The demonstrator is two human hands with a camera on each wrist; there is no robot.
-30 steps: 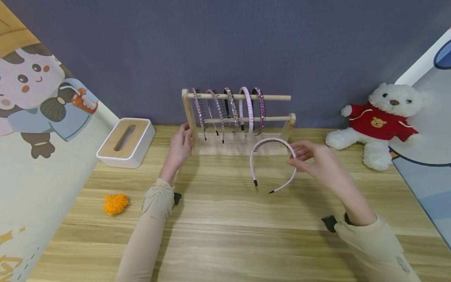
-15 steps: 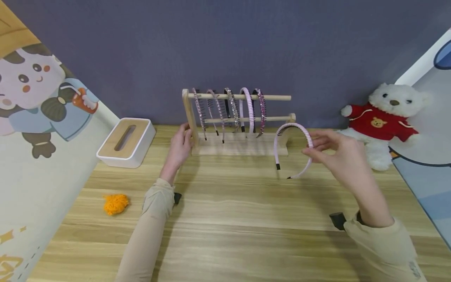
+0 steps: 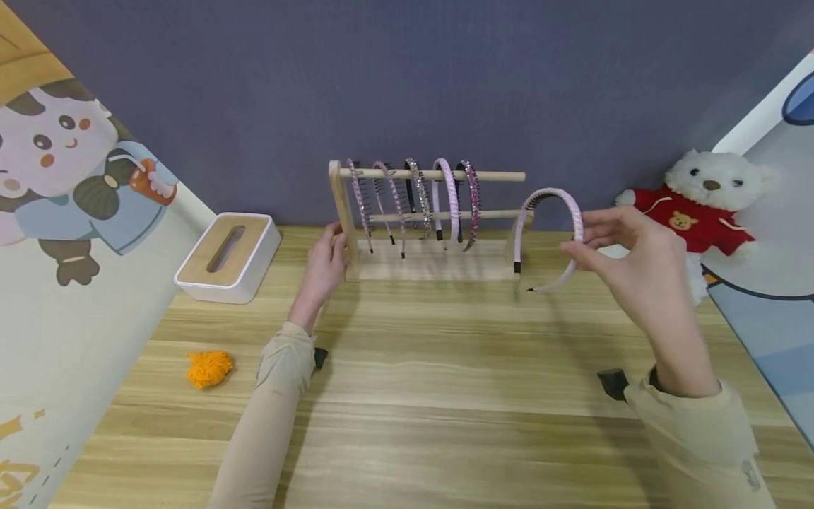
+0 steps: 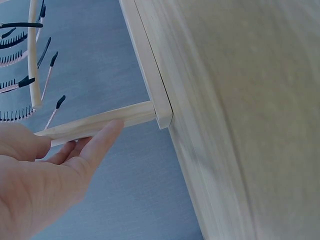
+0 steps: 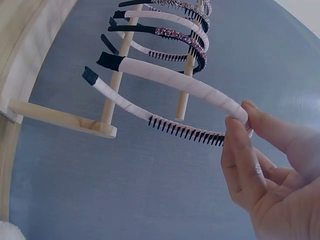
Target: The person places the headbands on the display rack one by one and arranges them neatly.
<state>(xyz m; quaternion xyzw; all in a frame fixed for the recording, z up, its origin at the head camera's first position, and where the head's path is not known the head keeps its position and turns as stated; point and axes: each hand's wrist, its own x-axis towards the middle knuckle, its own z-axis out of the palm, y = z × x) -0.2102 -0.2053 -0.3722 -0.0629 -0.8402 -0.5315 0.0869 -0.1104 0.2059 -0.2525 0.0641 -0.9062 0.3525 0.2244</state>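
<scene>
A pale pink headband [image 3: 575, 212] with black tips and small inner teeth is pinched between the thumb and fingers of my right hand [image 3: 645, 265]. It hangs in the air beside the right end of a wooden headband rack [image 3: 502, 176], its tips pointing down. In the right wrist view, the open end of the headband [image 5: 175, 80] faces the rack's bars. My left hand [image 3: 326, 261] grips the rack's left upright; in the left wrist view the fingers lie along that wooden post [image 4: 105, 119]. Several headbands hang on the bars, the rightmost a glittery pink one [image 3: 473, 201].
A white tissue box [image 3: 248, 276] with a wooden lid stands left of the rack. An orange yarn pom-pom [image 3: 209, 369] lies nearer on the table [image 3: 407, 424]. At the right sits a white teddy bear [image 3: 718, 184] in a red top. A dark wall [image 3: 407, 85] rises behind.
My right hand has carried the pink headband right and up, from in front of the rack to beside its right end. My left hand has stayed on the upright.
</scene>
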